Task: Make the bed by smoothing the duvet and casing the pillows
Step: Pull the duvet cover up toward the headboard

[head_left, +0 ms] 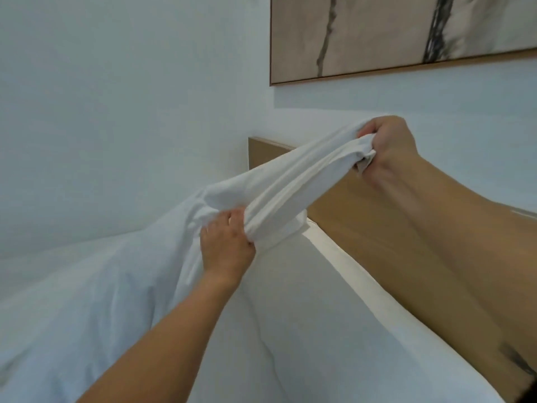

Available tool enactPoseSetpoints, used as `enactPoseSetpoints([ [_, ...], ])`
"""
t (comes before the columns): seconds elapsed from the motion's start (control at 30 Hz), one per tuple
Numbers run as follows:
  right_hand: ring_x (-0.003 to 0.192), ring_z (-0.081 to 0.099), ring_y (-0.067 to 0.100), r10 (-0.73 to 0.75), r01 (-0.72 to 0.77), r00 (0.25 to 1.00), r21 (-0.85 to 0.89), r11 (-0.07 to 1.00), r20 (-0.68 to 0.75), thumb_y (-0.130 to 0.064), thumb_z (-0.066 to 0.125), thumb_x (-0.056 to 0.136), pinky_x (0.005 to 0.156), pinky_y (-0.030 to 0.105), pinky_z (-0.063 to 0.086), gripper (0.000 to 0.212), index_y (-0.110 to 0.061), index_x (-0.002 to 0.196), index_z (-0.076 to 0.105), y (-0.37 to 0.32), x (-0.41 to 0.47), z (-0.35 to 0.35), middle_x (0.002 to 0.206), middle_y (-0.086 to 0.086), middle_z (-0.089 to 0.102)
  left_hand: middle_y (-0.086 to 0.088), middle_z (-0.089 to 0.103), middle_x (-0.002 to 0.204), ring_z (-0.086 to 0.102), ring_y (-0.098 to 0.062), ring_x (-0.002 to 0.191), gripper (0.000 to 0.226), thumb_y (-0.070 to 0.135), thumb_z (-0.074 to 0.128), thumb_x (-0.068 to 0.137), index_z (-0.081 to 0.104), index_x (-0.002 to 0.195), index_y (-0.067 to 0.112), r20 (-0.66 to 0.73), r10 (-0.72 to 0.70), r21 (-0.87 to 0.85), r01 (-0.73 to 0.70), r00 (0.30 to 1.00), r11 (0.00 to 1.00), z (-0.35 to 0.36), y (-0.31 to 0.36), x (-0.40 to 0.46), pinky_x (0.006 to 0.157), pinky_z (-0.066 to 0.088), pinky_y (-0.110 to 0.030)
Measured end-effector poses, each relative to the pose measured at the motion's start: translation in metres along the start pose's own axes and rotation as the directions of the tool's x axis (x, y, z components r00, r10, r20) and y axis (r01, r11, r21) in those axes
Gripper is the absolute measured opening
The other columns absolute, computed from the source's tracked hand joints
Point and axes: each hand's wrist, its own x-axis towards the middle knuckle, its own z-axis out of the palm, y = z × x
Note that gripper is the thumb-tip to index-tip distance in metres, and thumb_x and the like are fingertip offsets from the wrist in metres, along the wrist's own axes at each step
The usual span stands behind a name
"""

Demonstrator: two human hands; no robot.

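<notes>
Both hands, left hand (pixel 228 242) and right hand (pixel 388 146), grip the bunched pillowcase (pixel 290 184).

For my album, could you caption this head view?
Both hands, left hand and right hand, grip bunched white bedding stretched before a wooden headboard.

A wooden headboard (pixel 363 216) stands against the pale wall (pixel 130 97). Above the headboard, on that wall, hangs a framed picture (pixel 392 33), beige with dark vertical streaks and a thin wooden frame.
</notes>
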Motion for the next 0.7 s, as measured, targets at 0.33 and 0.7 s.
enactPoseSetpoints([
  [0.33,0.091,0.063,0.024,0.186,-0.219,0.976,-0.435,0.873,-0.116,-0.022,0.039,0.098,0.072,0.031,0.052,0.044,-0.006,0.139,0.043,-0.017,0.019,-0.107,0.109,0.007,0.061,-0.008,0.066,0.1,0.06,-0.034,0.091,0.021,0.012,0.051,0.078,0.061,0.095,0.018,0.249,-0.092,0.052,0.081,0.964,0.995,-0.037,0.027,-0.014,0.069,0.042,-0.033],
  [0.7,0.115,0.054,0.029,-0.028,0.615,0.789,-0.788,0.03,0.614,-0.035,0.055,0.084,0.09,0.038,0.036,0.034,-0.021,0.115,0.05,0.134,-0.075,-0.03,0.114,0.003,0.061,0.004,0.041,0.057,0.036,-0.017,0.057,0.012,0.013,0.039,0.056,0.046,0.064,0.009,0.21,-0.023,-0.536,0.135,0.977,0.833,-0.105,0.019,-0.037,0.053,0.029,-0.028],
])
